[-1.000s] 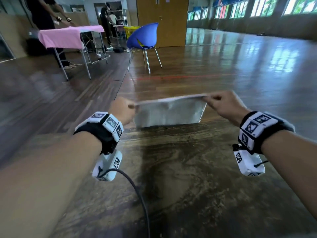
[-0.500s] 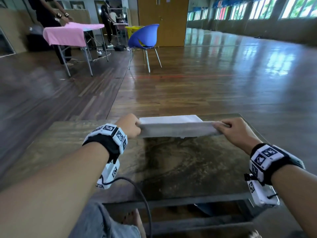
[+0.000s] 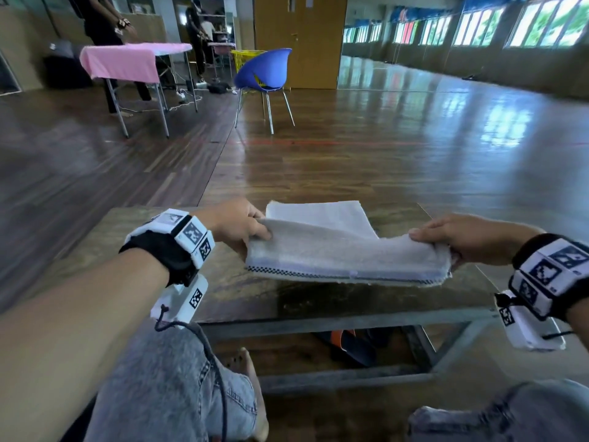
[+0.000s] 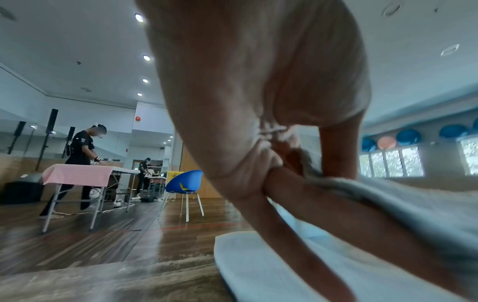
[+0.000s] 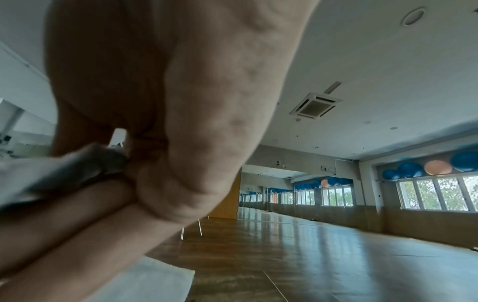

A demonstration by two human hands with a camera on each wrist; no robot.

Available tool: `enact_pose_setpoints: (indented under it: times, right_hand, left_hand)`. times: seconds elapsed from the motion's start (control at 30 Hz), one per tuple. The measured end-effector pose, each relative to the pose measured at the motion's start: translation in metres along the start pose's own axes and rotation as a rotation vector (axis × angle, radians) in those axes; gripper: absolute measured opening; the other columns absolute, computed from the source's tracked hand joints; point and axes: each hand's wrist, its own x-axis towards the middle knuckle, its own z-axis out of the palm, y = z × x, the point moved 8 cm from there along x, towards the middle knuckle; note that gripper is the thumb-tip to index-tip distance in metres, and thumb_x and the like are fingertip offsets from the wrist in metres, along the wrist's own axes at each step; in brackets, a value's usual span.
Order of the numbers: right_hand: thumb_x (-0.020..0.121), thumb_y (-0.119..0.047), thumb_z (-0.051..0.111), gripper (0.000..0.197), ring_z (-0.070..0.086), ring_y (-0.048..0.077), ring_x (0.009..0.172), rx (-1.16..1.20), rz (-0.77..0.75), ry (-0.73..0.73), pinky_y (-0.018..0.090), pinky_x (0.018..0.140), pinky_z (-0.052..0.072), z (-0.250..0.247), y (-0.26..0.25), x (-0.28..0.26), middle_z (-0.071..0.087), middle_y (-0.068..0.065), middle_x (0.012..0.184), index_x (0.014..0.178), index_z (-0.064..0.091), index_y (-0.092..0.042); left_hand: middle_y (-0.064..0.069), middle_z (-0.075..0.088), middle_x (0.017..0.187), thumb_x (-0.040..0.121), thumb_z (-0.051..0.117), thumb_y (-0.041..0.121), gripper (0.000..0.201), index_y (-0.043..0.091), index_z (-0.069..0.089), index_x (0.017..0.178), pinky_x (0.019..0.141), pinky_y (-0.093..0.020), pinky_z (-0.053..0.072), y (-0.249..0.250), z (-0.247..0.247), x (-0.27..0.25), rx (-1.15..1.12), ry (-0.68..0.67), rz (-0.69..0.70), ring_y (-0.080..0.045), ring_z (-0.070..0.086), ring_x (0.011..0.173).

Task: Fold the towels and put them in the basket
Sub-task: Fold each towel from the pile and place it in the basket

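While held, towel (image 3: 344, 250) lengthwise left-right

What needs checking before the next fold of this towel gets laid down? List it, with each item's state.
1. Left hand grips its corner of the towel: ok.
2. Right hand grips the opposite corner: ok.
3. Far half of the towel lies flat on the table: ok.
4. Held edge runs straight between the hands: ok, with a slight sag.
5. Bare table surface below the lifted edge: ok.
6. Basket within reach: cannot tell; only a yellow basket shows, far off behind the blue chair.
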Motion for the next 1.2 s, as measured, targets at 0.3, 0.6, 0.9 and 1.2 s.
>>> enact_pose_setpoints:
  times: [0.3, 0.6, 0.9, 1.2]
  right_hand:
    - [0.095, -0.04, 0.062, 0.03, 0.075, 0.033, 0.07, -0.025, 0.103, -0.196, 0.038, 0.062, 0.062, 0.004, 0.023, 0.001, 0.075, 0.024, 0.088, 0.097, 0.08, -0.016]
    - [0.098, -0.025, 0.067, 0.022, 0.057, 0.017, 0.052, -0.087, -0.104, 0.432, 0.025, 0.043, 0.044, -0.035, 0.03, 0.095, 0.063, 0.009, 0.067, 0.082, 0.071, -0.01]
    - [0.093, -0.024, 0.071, 0.033, 0.059, 0.015, 0.06, -0.324, -0.029, 0.558, 0.017, 0.043, 0.038, -0.042, 0.036, 0.221, 0.065, 0.014, 0.078, 0.062, 0.06, -0.023]
    - [0.086, -0.013, 0.068, 0.027, 0.062, 0.021, 0.075, -0.43, 0.045, 0.459, 0.025, 0.07, 0.041, -0.016, 0.053, 0.263, 0.061, -0.002, 0.066, 0.06, 0.063, -0.018]
  left_hand:
    - [-0.019, 0.071, 0.096, 0.092, 0.066, 0.009, 0.019, 0.001, 0.071, 0.109, 0.053, -0.03, 0.059, -0.016, 0.023, 0.0, -0.07, -0.226, -0.105, -0.028, 0.069, 0.072]
    - [-0.013, 0.063, 0.077, 0.091, 0.071, 0.014, 0.021, -0.003, 0.072, 0.103, 0.048, -0.023, 0.055, -0.019, -0.01, 0.109, 0.009, 0.195, 0.016, -0.018, 0.058, 0.06]
    - [-0.016, 0.072, 0.075, 0.081, 0.073, 0.016, 0.013, 0.003, 0.07, 0.08, 0.066, -0.046, 0.062, -0.054, -0.029, 0.219, 0.262, 0.479, -0.07, -0.03, 0.069, 0.067]
    - [-0.002, 0.069, 0.088, 0.082, 0.079, 0.024, 0.016, 0.013, 0.07, 0.089, 0.067, -0.03, 0.047, -0.075, 0.001, 0.262, 0.392, 0.311, 0.024, -0.019, 0.064, 0.082]
